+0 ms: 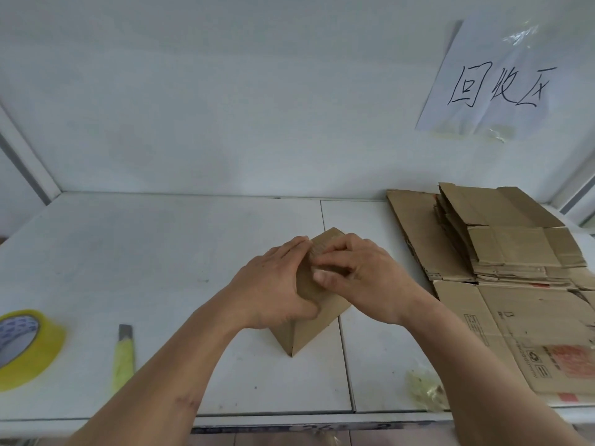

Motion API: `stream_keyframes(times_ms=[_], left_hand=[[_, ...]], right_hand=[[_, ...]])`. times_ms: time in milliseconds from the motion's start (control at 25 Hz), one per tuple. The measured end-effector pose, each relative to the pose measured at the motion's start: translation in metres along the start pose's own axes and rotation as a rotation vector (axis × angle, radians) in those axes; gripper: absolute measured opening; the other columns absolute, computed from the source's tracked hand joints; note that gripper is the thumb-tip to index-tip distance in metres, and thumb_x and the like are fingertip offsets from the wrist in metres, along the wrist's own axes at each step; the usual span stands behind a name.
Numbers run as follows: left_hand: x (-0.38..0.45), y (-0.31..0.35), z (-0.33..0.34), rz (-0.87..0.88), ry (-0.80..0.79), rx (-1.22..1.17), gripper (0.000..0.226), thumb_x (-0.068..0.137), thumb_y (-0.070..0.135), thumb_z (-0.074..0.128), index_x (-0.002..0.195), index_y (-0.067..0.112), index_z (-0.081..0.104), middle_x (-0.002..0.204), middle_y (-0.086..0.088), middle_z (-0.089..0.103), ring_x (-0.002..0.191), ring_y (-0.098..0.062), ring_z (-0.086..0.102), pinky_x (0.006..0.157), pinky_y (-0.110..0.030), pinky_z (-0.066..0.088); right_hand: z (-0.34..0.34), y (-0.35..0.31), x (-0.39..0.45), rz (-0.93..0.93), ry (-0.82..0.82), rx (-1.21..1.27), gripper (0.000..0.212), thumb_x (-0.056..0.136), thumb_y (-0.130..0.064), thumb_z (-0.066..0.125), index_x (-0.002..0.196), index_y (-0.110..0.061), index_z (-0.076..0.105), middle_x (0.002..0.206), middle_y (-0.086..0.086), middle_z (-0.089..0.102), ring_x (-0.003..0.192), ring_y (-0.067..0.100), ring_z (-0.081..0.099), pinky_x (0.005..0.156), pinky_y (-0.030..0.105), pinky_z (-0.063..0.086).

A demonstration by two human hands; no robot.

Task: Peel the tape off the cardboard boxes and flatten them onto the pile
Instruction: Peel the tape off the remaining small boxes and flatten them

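one small brown box (317,323), corner-on, under both hands.

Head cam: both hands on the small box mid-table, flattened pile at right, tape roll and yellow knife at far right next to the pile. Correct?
Not quite. The tape roll and yellow knife lie at the far left of the table, well away from the flattened pile at right. The rest holds in the head view: left hand and right hand are both on the small box mid-table.
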State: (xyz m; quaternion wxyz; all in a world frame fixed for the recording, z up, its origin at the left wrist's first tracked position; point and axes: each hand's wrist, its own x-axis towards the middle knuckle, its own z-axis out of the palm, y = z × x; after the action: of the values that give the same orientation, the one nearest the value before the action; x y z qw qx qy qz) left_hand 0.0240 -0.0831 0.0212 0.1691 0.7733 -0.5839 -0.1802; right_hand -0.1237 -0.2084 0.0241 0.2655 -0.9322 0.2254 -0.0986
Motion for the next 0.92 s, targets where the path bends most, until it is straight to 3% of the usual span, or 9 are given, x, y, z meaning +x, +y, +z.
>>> stream_keyframes(times_ms=[120,200,320,440,520,640,760,920], left_hand=[[0.001,0.000,0.000,0.002,0.001,-0.013,0.094,0.074,0.049,0.067,0.151,0.034,0.015,0.159,0.019,0.014,0.139,-0.004,0.024,0.107,-0.029,0.030],[0.000,0.001,-0.001,-0.006,0.008,-0.036,0.094,0.073,0.046,0.068,0.150,0.033,0.016,0.155,0.015,0.024,0.129,-0.007,0.032,0.099,-0.029,0.034],[-0.002,0.001,-0.001,-0.034,-0.010,-0.033,0.106,0.073,0.044,0.069,0.153,0.035,0.001,0.155,0.016,0.023,0.136,-0.009,0.029,0.105,-0.031,0.033],[-0.001,0.001,-0.002,-0.053,-0.031,-0.023,0.106,0.071,0.044,0.068,0.152,0.040,-0.001,0.152,0.017,0.026,0.131,-0.012,0.034,0.102,-0.032,0.036],[0.000,0.002,-0.004,-0.055,-0.049,-0.031,0.104,0.071,0.043,0.068,0.150,0.044,0.000,0.148,0.017,0.029,0.125,-0.013,0.037,0.099,-0.032,0.037],[0.000,0.004,-0.007,-0.013,-0.078,0.001,0.095,0.075,0.041,0.067,0.149,0.045,0.006,0.151,0.020,0.023,0.127,-0.011,0.033,0.101,-0.028,0.031],[0.001,0.005,-0.007,0.029,-0.102,0.090,0.090,0.080,0.045,0.060,0.152,0.039,0.007,0.158,0.026,-0.003,0.142,-0.002,0.013,0.113,-0.026,0.017],[0.001,0.006,-0.003,0.036,-0.071,0.107,0.086,0.082,0.047,0.058,0.152,0.037,0.010,0.158,0.024,-0.004,0.141,-0.004,0.014,0.113,-0.027,0.020]], right_hand=[[-0.002,-0.003,0.002,0.038,-0.039,0.006,0.035,0.081,-0.062,0.063,0.111,-0.045,0.067,0.107,-0.034,0.044,0.107,0.001,0.038,0.095,0.022,0.032],[0.001,-0.006,0.005,0.054,0.020,0.018,0.026,0.077,-0.061,0.068,0.097,-0.044,0.067,0.103,-0.031,0.047,0.099,0.000,0.038,0.086,0.018,0.031],[0.008,-0.010,0.009,0.064,0.152,0.011,0.021,0.083,-0.045,0.070,0.075,-0.033,0.055,0.083,-0.018,0.053,0.082,0.003,0.045,0.065,0.016,0.030],[0.005,-0.008,0.012,0.105,0.176,0.024,0.015,0.090,-0.033,0.064,0.082,-0.030,0.052,0.074,-0.009,0.058,0.065,0.009,0.052,0.054,0.021,0.038],[-0.008,0.001,0.011,0.185,0.248,0.115,0.006,0.092,-0.031,0.061,0.093,-0.036,0.059,0.080,-0.007,0.063,0.065,0.009,0.056,0.055,0.023,0.045],[-0.014,0.016,0.007,0.259,0.397,0.158,0.008,0.093,-0.028,0.063,0.092,-0.032,0.070,0.089,-0.008,0.063,0.074,0.003,0.056,0.057,0.009,0.038],[0.003,0.017,0.003,0.203,0.399,-0.036,0.016,0.094,-0.034,0.062,0.093,-0.026,0.075,0.089,-0.007,0.056,0.077,0.011,0.057,0.066,0.021,0.045],[0.003,0.010,-0.002,0.178,0.349,-0.214,0.053,0.090,-0.067,0.039,0.084,-0.026,0.073,0.096,-0.012,0.055,0.083,0.012,0.055,0.074,0.031,0.046]])
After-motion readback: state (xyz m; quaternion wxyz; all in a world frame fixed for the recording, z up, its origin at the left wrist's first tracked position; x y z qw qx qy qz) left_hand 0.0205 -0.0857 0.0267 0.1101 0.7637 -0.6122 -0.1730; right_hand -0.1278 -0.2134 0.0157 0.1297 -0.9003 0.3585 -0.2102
